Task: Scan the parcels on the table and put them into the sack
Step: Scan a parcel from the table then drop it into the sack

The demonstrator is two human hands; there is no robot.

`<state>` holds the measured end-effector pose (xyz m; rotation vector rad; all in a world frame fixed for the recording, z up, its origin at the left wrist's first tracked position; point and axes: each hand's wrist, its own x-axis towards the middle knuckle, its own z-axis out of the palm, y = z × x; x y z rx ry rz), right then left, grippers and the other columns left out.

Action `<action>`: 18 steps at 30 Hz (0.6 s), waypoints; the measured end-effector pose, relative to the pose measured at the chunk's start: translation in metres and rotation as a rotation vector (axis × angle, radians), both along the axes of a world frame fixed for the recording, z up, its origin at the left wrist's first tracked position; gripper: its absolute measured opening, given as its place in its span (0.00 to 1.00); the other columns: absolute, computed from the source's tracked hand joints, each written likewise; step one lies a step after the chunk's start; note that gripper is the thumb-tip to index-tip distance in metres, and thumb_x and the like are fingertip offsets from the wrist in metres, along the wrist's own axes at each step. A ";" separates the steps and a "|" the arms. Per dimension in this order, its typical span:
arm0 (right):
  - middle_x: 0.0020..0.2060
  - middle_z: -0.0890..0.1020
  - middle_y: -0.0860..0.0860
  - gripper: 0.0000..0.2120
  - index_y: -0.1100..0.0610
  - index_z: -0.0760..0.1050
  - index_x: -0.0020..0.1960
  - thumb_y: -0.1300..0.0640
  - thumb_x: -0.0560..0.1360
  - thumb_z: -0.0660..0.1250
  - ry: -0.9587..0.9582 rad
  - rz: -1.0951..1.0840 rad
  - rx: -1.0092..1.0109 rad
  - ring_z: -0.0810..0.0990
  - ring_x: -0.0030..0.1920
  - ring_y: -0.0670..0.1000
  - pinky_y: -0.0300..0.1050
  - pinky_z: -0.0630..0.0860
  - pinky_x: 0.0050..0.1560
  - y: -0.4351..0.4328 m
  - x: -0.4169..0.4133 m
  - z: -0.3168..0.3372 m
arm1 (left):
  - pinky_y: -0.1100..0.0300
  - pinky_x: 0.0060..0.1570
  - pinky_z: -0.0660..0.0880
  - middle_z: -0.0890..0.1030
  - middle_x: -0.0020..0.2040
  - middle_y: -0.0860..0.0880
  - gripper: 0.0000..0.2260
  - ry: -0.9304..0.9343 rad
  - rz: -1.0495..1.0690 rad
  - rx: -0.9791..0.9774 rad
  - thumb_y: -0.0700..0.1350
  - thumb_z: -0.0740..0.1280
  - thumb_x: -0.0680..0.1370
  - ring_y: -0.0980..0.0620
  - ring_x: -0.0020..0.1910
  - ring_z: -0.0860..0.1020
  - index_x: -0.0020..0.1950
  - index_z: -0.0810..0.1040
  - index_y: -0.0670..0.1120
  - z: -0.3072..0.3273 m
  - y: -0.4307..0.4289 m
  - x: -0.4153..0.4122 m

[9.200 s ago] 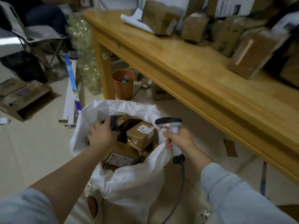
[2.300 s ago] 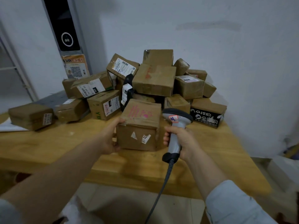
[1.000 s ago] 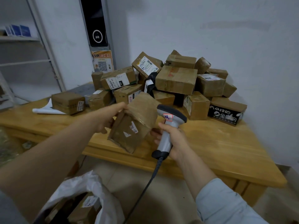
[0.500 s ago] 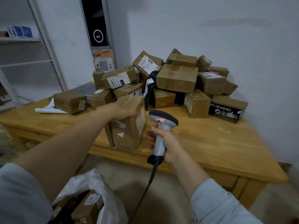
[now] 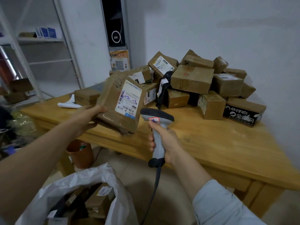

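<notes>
**Parcel tilted up for the scanner**

Parcel (image 5: 120, 101), a taped brown box, is held clear of the table's near edge with its white label (image 5: 129, 99) turned toward the wearer and to the right. That tilt looks deliberate, since it presents the barcodes to the scanner (image 5: 156, 115) just beside it. The left hand (image 5: 84, 119) grips the box at its lower left corner, thumb lying over the top face and fingers tucked underneath, so the label is left uncovered. The right hand (image 5: 167, 142) is wrapped fully round the scanner's grey handle, its head level with the bottom of the label and aimed roughly that way; whether the trigger is pressed cannot be told.

Beyond them, the remaining parcels (image 5: 191, 78) are heaped against the wall at the far right of the table (image 5: 211, 143). The front strip of wood is bare, so there is open room to work. The sack (image 5: 90, 176) stands on the floor below and to the left, mouth open, with boxes already inside. The drop from the table edge down to it looks unobstructed, though the scanner's cable (image 5: 155, 181) hangs close to the sack's rim.
</notes>
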<state>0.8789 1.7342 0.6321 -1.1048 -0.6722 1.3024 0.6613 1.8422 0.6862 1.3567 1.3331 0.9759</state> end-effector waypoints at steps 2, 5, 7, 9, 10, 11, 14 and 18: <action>0.25 0.73 0.53 0.10 0.58 0.73 0.41 0.54 0.73 0.72 -0.014 0.019 0.026 0.69 0.23 0.49 0.40 0.68 0.26 0.001 -0.013 0.005 | 0.50 0.64 0.70 0.77 0.61 0.44 0.31 -0.020 0.014 0.038 0.51 0.75 0.68 0.47 0.59 0.75 0.66 0.70 0.41 -0.003 -0.004 -0.014; 0.24 0.73 0.53 0.08 0.58 0.72 0.39 0.62 0.72 0.71 -0.062 0.074 0.067 0.69 0.22 0.49 0.39 0.67 0.24 0.002 -0.030 0.012 | 0.54 0.60 0.71 0.73 0.64 0.45 0.41 -0.036 0.065 0.071 0.50 0.75 0.69 0.47 0.60 0.73 0.76 0.59 0.43 -0.009 -0.007 -0.033; 0.24 0.74 0.52 0.07 0.59 0.73 0.40 0.65 0.72 0.70 -0.103 0.111 0.061 0.70 0.22 0.48 0.39 0.68 0.24 0.002 -0.040 0.014 | 0.55 0.57 0.71 0.73 0.64 0.45 0.40 -0.045 0.111 0.092 0.48 0.74 0.70 0.47 0.59 0.74 0.77 0.59 0.44 -0.012 -0.009 -0.044; 0.24 0.74 0.51 0.07 0.59 0.72 0.39 0.66 0.71 0.71 -0.133 0.138 0.040 0.70 0.22 0.48 0.39 0.68 0.24 0.001 -0.050 0.014 | 0.52 0.60 0.72 0.74 0.65 0.44 0.41 -0.028 0.140 0.118 0.50 0.76 0.68 0.46 0.59 0.75 0.76 0.61 0.44 -0.013 -0.011 -0.056; 0.23 0.74 0.51 0.08 0.59 0.72 0.39 0.65 0.71 0.71 -0.142 0.150 0.027 0.70 0.22 0.48 0.39 0.68 0.24 0.000 -0.054 0.014 | 0.50 0.63 0.72 0.74 0.65 0.44 0.42 -0.015 0.155 0.130 0.51 0.76 0.67 0.45 0.60 0.75 0.76 0.61 0.44 -0.013 -0.013 -0.060; 0.23 0.74 0.51 0.08 0.59 0.72 0.39 0.65 0.71 0.71 -0.143 0.163 0.016 0.70 0.22 0.48 0.39 0.68 0.24 -0.001 -0.058 0.014 | 0.47 0.64 0.71 0.74 0.65 0.44 0.42 -0.001 0.173 0.139 0.51 0.77 0.66 0.44 0.60 0.75 0.75 0.62 0.44 -0.012 -0.014 -0.065; 0.24 0.74 0.51 0.09 0.59 0.72 0.36 0.65 0.71 0.70 -0.123 0.205 0.003 0.70 0.22 0.48 0.38 0.68 0.23 -0.002 -0.067 0.016 | 0.46 0.63 0.73 0.76 0.61 0.45 0.45 0.021 0.210 0.169 0.55 0.78 0.61 0.44 0.58 0.76 0.73 0.65 0.44 -0.009 -0.020 -0.076; 0.23 0.73 0.51 0.08 0.59 0.72 0.37 0.66 0.71 0.70 -0.127 0.213 0.028 0.70 0.21 0.48 0.38 0.68 0.23 -0.003 -0.074 0.023 | 0.46 0.60 0.74 0.77 0.60 0.45 0.51 0.034 0.241 0.187 0.60 0.78 0.55 0.44 0.56 0.77 0.73 0.66 0.44 -0.011 -0.018 -0.086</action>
